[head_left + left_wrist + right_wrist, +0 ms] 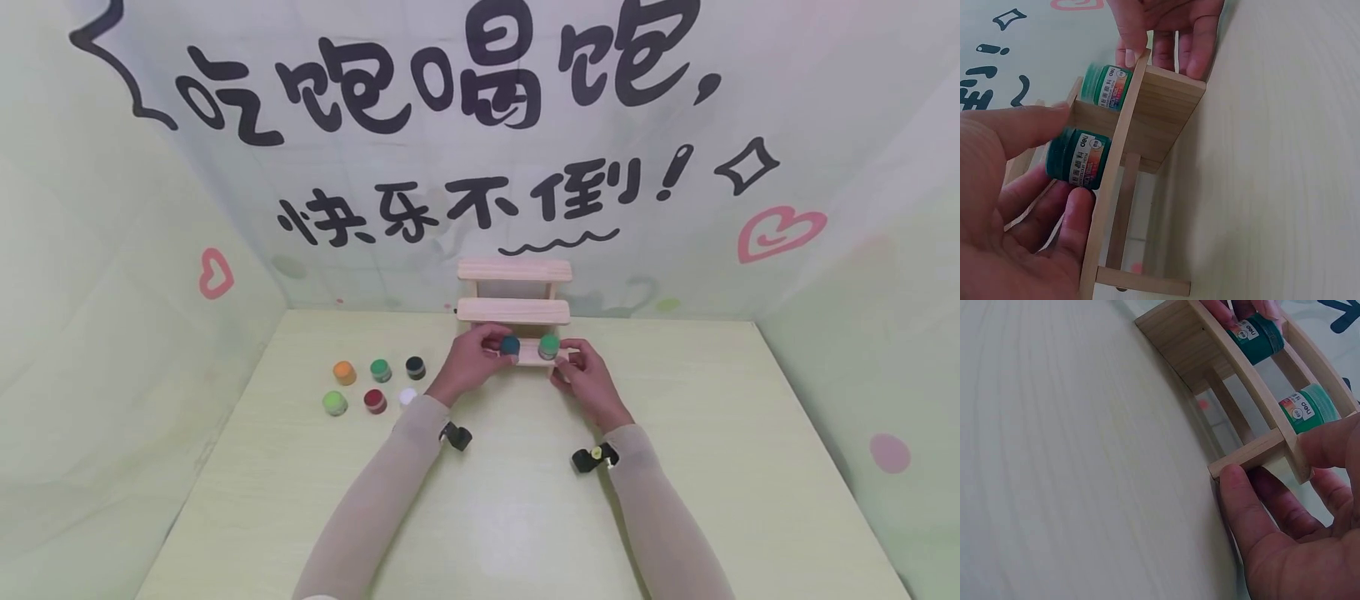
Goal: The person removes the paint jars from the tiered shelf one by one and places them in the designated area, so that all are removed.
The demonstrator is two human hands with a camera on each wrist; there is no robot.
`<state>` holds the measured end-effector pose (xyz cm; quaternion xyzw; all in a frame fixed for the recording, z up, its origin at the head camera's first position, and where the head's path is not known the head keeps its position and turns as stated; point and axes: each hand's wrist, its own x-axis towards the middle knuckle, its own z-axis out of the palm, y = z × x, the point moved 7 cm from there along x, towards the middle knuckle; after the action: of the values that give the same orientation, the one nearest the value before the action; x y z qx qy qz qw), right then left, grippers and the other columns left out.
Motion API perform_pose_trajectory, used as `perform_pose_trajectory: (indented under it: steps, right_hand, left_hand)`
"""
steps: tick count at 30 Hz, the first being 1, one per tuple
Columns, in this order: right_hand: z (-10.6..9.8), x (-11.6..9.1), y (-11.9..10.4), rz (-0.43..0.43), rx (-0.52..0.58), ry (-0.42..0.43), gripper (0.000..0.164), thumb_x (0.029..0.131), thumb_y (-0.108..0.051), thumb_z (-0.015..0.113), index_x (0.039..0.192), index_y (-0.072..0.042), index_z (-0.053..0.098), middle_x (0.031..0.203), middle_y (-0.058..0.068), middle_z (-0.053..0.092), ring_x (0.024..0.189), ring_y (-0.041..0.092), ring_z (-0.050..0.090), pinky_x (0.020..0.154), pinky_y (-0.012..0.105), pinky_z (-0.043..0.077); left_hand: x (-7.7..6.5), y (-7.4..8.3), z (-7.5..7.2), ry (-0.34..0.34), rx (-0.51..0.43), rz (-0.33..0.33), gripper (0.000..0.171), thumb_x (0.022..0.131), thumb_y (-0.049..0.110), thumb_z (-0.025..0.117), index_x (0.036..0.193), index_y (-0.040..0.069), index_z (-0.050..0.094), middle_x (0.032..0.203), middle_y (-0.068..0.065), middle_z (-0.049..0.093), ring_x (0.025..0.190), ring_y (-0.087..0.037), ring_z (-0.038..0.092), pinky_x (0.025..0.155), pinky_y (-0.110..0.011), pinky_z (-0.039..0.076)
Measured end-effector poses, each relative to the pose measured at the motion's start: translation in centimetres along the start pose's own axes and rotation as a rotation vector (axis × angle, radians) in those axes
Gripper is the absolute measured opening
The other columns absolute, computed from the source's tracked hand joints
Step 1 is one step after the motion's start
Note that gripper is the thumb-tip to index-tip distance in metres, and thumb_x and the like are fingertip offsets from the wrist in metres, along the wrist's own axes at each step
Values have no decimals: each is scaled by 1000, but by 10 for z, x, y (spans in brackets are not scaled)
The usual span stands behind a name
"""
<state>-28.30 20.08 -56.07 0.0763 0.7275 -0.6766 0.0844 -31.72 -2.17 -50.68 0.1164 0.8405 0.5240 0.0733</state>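
A small wooden three-step rack (513, 311) stands against the back wall. My left hand (468, 360) holds a dark teal paint jar (1085, 159) between thumb and fingers, right at the rack's lowest board (1124, 134). On that same board, farther right, sits a green-lidded paint jar (549, 347). My right hand (592, 382) grips the right end of the lowest step; its thumb lies by the board's top and a fingertip presses the side support (1250, 453). Both jars carry a printed label in the wrist views.
Left of the rack, several paint jars stand in two rows on the pale table (510, 500): orange (344, 372), green (380, 370), black (416, 367), light green (334, 403), dark red (375, 401) and white (407, 397). Printed cloth walls enclose the back and sides.
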Motion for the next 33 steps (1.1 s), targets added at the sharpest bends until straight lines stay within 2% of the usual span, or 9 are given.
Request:
perform_pose_trajectory:
  steps: [5,9,25,33]
  right_hand:
    - [1,1,0,2,15,-4,37,109,-12,56,146,-14,49,115,13,53,110,26,64,98,33,63]
    - [3,2,0,4,26,-18,38,109,-12,56,147,-14,49,116,13,53,111,26,64,99,33,63]
    - [5,5,-1,-7,6,-21,38,110,-14,56,147,-14,49,117,15,55,112,27,65,101,35,62]
    - [0,1,2,4,-8,-10,38,110,-14,56,147,-13,49,118,16,56,112,26,65,99,33,63]
  left_hand:
    - [0,-1,-2,-6,43,-24,45,89,20,86,131,15,71,121,-3,74,112,-20,71,98,-35,61]
    - [-3,-1,-5,7,53,-41,37,89,21,86,124,17,73,115,-1,75,109,-19,71,96,-37,61]
    - [-12,3,-13,-11,-31,15,36,87,23,89,118,17,72,113,-1,75,106,-19,71,98,-35,61]
    - [-21,2,-19,-12,-15,37,37,86,28,89,117,20,71,112,3,76,107,-17,72,100,-39,60]
